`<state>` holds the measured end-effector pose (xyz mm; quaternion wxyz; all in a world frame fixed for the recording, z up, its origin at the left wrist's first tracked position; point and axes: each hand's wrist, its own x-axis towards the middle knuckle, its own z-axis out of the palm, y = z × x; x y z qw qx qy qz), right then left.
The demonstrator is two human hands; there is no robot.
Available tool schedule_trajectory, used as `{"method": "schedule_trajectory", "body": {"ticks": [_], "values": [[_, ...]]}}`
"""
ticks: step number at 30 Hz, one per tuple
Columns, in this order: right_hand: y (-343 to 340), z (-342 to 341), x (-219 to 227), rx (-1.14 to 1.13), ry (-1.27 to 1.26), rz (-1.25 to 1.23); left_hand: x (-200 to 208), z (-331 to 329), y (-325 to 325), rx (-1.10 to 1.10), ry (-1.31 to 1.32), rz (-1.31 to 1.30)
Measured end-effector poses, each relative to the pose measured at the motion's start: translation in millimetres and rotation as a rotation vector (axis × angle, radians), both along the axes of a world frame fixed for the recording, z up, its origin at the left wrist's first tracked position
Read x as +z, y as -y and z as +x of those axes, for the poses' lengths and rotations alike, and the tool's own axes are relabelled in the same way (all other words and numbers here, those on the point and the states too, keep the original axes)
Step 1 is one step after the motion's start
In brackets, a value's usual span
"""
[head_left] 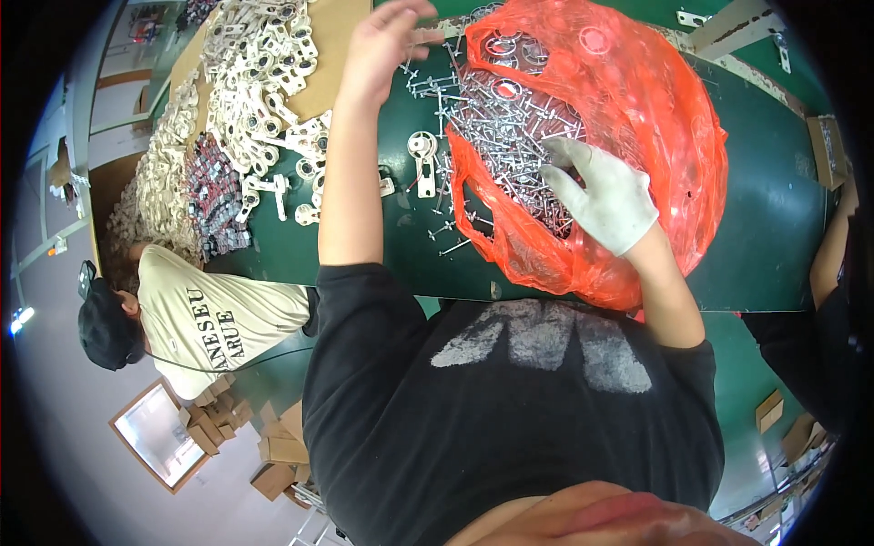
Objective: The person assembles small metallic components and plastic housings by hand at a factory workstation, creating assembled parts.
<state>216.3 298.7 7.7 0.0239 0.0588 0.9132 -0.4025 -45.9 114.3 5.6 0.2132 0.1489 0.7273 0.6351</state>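
Note:
My right hand [603,196], in a white glove, is over a heap of thin silver metal pins with cross-shaped ends [510,136]. Its thumb and fingers are apart at the edge of the heap, and I see nothing held between them. The pins spill from an open red plastic bag [678,136], with round parts showing through its film. My bare left hand [387,45] reaches to the table's far side, fingers spread and slightly blurred, near the pins' upper left edge. A single cream plastic part with a round end [423,162] lies between my left forearm and the heap.
Cream plastic parts [264,82] are piled at the left on brown cardboard, beside a pile of small dark and red pieces [217,196]. A co-worker in a cream shirt [214,314] is at the left; another person's arm [833,246] shows at the right. A metal post [736,29] stands behind the bag.

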Motion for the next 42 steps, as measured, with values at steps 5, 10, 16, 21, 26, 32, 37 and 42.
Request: {"method": "schedule_trajectory", "body": {"ticks": [5, 10, 16, 21, 26, 32, 37, 42], "values": [[-3, -2, -9, -0.013, 0.039, -0.004, 0, 78, 38, -0.170, -0.582, -0.996], [1, -3, -3, 0.003, -0.004, -0.005, -8, 129, 61, -0.128, -0.516, -1.112], [1, -1, -7, 0.010, -0.052, -0.017, -6, 118, 78, -0.034, -0.444, -0.793], [2, -3, -11, 0.014, -0.359, -0.174, 20, 137, 34, -0.184, -0.094, 0.195], [-5, -2, -3, -0.100, 0.113, -0.534, -11, 147, -17, -0.452, -0.352, 0.286], [-12, -7, -14, -0.439, -0.048, -0.467, -37, 106, -29, -0.076, -0.912, -0.552], [-9, -8, -14, -0.427, -0.021, -0.357, -54, 97, -32, -0.077, -0.984, -0.603], [-13, -12, -2, -0.402, 0.016, -0.251, -29, 108, -24, -0.074, -1.000, -0.209]]}}
